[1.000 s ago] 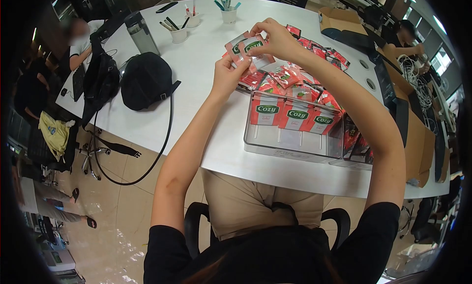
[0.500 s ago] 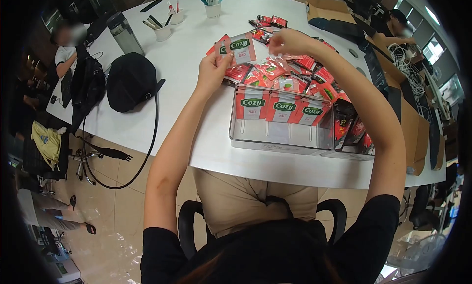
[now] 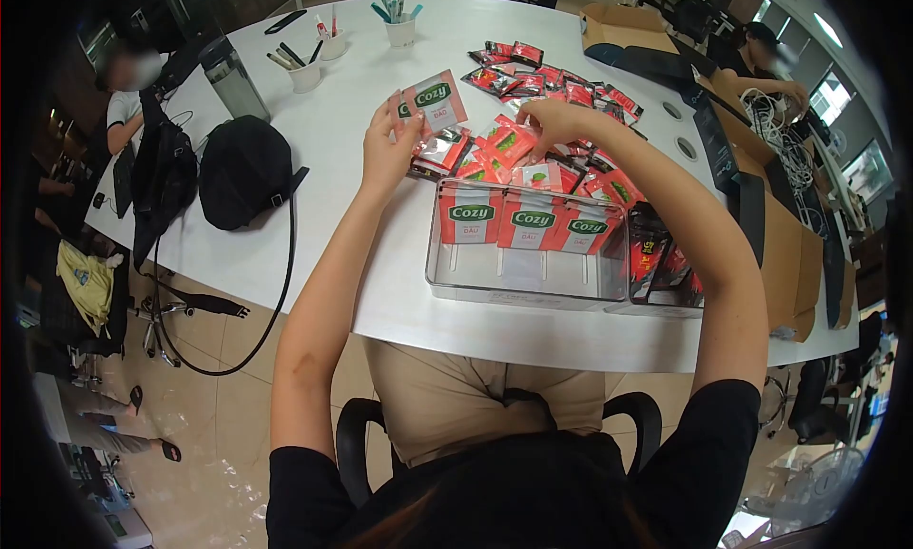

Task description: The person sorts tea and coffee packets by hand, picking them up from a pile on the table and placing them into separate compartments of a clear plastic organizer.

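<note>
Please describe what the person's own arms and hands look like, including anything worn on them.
The left sleeve and right sleeve are short and black, with no visible print, ending above the elbows. The left hand and right hand are ungloved, and no watch shows. Any ring is too small to tell.

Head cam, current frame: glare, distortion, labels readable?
Head view: wide-angle look, edges fading to black. Head view: glare patches on the floor, bright window at right, white table fairly evenly lit. Head view: "Cozy" reads on the packets in the left hand; finest print is too small to read.
</note>
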A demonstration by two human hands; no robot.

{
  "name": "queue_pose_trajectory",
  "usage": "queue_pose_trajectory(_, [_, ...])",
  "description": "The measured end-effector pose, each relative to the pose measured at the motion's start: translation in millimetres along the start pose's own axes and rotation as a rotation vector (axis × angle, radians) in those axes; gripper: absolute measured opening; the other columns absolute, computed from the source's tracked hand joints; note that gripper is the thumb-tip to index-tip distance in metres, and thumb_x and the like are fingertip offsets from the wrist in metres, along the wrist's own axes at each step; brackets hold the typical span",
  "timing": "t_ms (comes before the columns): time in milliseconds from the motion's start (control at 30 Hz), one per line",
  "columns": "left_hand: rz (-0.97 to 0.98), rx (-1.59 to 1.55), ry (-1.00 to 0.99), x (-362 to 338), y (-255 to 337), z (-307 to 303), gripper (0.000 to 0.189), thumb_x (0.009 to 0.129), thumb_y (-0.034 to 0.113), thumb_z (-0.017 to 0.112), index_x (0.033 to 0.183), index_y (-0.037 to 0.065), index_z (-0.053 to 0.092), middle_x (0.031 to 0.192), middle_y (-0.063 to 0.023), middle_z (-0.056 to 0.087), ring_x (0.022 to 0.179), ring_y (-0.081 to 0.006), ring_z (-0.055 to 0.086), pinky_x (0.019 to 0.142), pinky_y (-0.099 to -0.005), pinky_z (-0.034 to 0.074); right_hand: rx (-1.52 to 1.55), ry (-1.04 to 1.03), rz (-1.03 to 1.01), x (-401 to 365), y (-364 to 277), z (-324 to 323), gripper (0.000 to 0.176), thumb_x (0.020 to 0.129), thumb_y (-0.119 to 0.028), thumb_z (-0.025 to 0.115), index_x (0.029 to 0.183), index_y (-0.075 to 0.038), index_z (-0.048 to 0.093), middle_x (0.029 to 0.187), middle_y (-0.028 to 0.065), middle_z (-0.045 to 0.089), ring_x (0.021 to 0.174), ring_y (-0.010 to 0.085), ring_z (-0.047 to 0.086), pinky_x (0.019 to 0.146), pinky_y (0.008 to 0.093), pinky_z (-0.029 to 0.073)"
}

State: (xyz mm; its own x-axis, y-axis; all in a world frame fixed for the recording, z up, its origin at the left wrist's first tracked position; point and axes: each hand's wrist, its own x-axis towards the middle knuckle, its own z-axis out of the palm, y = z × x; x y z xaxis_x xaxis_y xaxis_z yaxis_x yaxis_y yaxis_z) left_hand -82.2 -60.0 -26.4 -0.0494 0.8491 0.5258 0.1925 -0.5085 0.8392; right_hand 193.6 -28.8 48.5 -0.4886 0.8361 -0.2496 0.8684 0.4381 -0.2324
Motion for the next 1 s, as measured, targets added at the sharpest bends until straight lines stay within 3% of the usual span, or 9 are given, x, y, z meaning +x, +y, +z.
queue_pose_trajectory(100, [-0.09,-0.101,-0.058,-2,8,-2,0.027,0.09,0.022,0.059,0.092,-0.004,0.066,0.123,-0.0109,0.055,0.102,-0.0211,0.057,0.089,-0.0329,0.043,-0.049,0.078,-0.053,6,9,-2,0.053,0.054,-0.02,0.084,0.098,-0.001,0.061,0.088,0.0124,0.064,0.08,0.0248,0.062,0.072,0.0357,0.048])
queue_pose_trajectory(133, [-0.114,-0.14,-0.059,-3,10,-2,0.026,0.09,0.022,0.059,0.091,-0.003,0.065,0.119,-0.0095,0.056,0.097,-0.0191,0.058,0.086,-0.0314,0.043,-0.024,0.127,-0.089,4,11,-4,0.036,0.06,-0.021,0.079,0.084,0.0,0.062,0.074,0.0128,0.062,0.069,0.0245,0.06,0.065,0.0362,0.047])
queue_pose_trajectory(200, [-0.165,-0.219,-0.059,-5,18,1,0.026,0.091,0.023,0.059,0.09,-0.003,0.065,0.112,-0.0066,0.059,0.085,-0.0149,0.059,0.079,-0.0284,0.045,0.056,0.282,-0.041,-1,10,-10,0.032,0.065,-0.024,0.075,0.083,0.0,0.064,0.075,0.0155,0.065,0.071,0.027,0.063,0.066,0.0373,0.048])
queue_pose_trajectory(367, [-0.43,-0.527,-0.232,-8,36,1,0.025,0.094,0.025,0.056,0.101,0.002,0.061,0.109,-0.0072,0.062,0.094,-0.0141,0.061,0.082,-0.0281,0.048,0.124,0.731,-0.086,-6,-13,-15,0.024,0.08,-0.026,0.063,0.081,-0.002,0.064,0.064,0.0152,0.059,0.065,0.032,0.06,0.063,0.041,0.047])
queue_pose_trajectory(500, [-0.469,-0.859,-0.432,-12,46,3,0.027,0.094,0.024,0.054,0.111,0.002,0.056,0.111,-0.008,0.061,0.106,-0.0156,0.059,0.092,-0.035,0.049,-0.105,0.706,-0.309,-25,-71,-7,0.03,0.087,-0.022,0.058,0.111,-0.004,0.06,0.099,0.0129,0.057,0.082,0.0252,0.06,0.071,0.0371,0.047])
queue_pose_trajectory(600, [-0.446,-0.879,-0.453,-14,50,1,0.032,0.096,0.03,0.048,0.117,0.005,0.052,0.11,-0.0066,0.061,0.106,-0.018,0.058,0.099,-0.0401,0.044,-0.115,0.739,-0.519,-5,-79,22,0.035,0.087,-0.03,0.056,0.113,-0.007,0.059,0.12,0.0114,0.054,0.102,0.0284,0.058,0.081,0.0403,0.048])
queue_pose_trajectory(700, [-0.458,-0.902,-0.433,-13,49,0,0.034,0.097,0.031,0.045,0.118,0.005,0.052,0.108,-0.0063,0.061,0.105,-0.0175,0.058,0.098,-0.0406,0.045,-0.17,0.73,-0.525,3,-80,22,0.04,0.088,-0.031,0.054,0.114,-0.001,0.059,0.117,0.0133,0.058,0.1,0.0281,0.06,0.084,0.0376,0.048])
queue_pose_trajectory(800, [-0.45,-0.895,-0.476,-10,45,-4,0.033,0.097,0.03,0.045,0.119,0.006,0.051,0.107,-0.0056,0.06,0.101,-0.0167,0.058,0.097,-0.0409,0.045,0.413,0.284,-0.423,-2,-84,-4,0.043,0.086,-0.03,0.059,0.119,-0.002,0.059,0.113,0.0144,0.062,0.092,0.0253,0.062,0.081,0.0357,0.049])
queue_pose_trajectory(1000, [-0.466,-0.886,-0.572,-12,47,-8,0.032,0.097,0.028,0.044,0.119,0.006,0.051,0.106,-0.005,0.058,0.093,-0.0157,0.058,0.098,-0.0427,0.044,0.547,0.427,-0.349,1,-80,-6,0.051,0.068,-0.013,0.075,0.116,-0.004,0.062,0.096,0.011,0.067,0.08,0.018,0.063,0.073,0.0294,0.051])
